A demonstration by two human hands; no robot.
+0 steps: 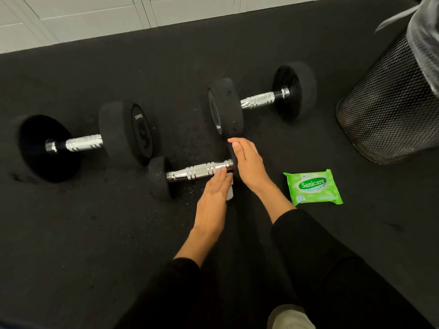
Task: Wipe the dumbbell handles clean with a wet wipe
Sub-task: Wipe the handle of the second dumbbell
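Observation:
Three black dumbbells with chrome handles lie on the dark rubber floor. The small near dumbbell (190, 173) lies in front of me. My left hand (212, 198) presses a white wet wipe (230, 194) against the right end of its handle; the wipe peeks out beneath my palm. My right hand (249, 167) rests on that dumbbell's right head, covering most of it. A large dumbbell (83, 142) lies at the left. Another dumbbell (261, 100) lies behind, to the right.
A green pack of wipes (312, 187) lies on the floor right of my right hand. A black mesh bin (389, 108) with a plastic liner stands at the right. White panelled doors (83, 17) line the far edge.

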